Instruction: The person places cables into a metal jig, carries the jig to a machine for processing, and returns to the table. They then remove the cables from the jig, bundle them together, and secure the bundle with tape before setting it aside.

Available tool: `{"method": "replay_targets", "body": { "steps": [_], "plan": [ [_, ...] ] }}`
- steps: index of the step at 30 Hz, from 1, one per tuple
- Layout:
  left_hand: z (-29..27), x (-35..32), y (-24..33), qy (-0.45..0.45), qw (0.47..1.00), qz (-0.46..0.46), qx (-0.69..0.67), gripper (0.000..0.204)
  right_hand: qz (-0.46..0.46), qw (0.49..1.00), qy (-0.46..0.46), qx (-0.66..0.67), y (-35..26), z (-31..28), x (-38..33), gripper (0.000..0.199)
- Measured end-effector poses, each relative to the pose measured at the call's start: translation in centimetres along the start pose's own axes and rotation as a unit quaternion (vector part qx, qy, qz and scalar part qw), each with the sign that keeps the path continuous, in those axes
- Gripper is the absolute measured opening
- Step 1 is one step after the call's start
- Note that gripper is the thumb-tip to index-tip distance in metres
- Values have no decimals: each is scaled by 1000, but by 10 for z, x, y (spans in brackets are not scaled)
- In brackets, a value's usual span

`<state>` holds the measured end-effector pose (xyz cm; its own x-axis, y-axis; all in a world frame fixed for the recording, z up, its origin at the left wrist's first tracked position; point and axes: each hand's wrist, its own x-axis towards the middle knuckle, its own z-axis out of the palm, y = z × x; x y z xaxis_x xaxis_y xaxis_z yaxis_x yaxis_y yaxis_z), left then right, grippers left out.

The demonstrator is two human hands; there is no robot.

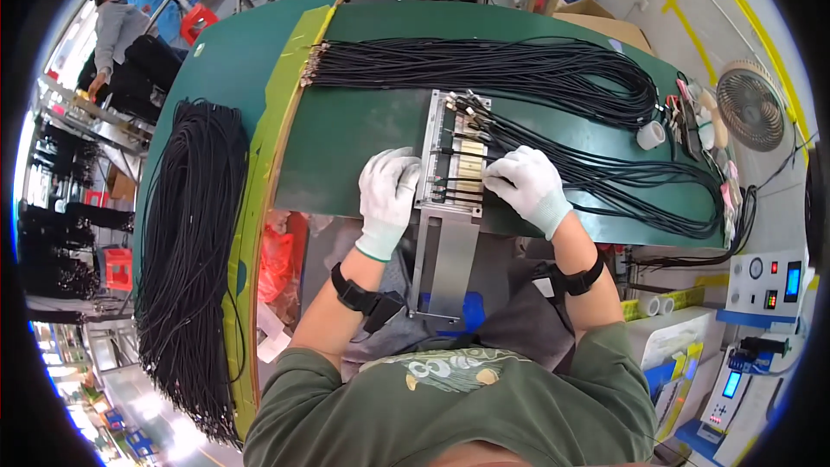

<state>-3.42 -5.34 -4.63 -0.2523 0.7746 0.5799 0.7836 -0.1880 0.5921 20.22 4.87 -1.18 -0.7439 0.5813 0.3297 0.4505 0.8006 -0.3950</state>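
Note:
A long metal fixture plate [445,242] lies across the near edge of the green table [363,130], with several black cable ends clipped across its slots. My left hand [389,190], in a white glove, rests on the plate's left edge with fingers curled against it. My right hand [529,183], also gloved, pinches a black cable [462,180] at the plate's right side beside cream-coloured blocks. A large bundle of black cables [519,69] loops across the table behind the plate and sweeps round to the right.
Another thick bundle of black cables [194,251] hangs over the table's left side. A tape roll [651,134] and small tools sit at the right end, a fan [750,105] beyond. Test equipment [765,285] stands lower right. Two people stand far left.

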Motion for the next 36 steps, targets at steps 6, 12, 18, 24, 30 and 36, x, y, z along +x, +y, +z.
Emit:
{"method": "replay_targets", "body": {
  "steps": [6, 12, 18, 24, 30, 36],
  "plan": [
    [6, -4, -1, -27, 1000, -4, 0, 13, 22, 999, -26, -31, 1, -9, -5, 9],
    [7, -9, -2, -6, 1000, -10, 1, 11, 21, 997, -38, -56, -1, -9, -5, 8],
    [6, 0, 36, -99, 992, 74, 38, 26, 24, 997, -48, -58, -8, -5, -5, 10],
    [11, -4, 35, -175, 966, 126, 140, 34, 35, 994, 81, -71, 3, -2, 5, 11],
    [13, -1, 29, -140, 978, 119, 103, 29, 89, 983, -6, -159, 15, 6, 15, 12],
    [10, 1, 13, 32, 999, -29, 20, 28, 5, 997, -2, -75, 11, -8, 6, 15]
  ]
}}
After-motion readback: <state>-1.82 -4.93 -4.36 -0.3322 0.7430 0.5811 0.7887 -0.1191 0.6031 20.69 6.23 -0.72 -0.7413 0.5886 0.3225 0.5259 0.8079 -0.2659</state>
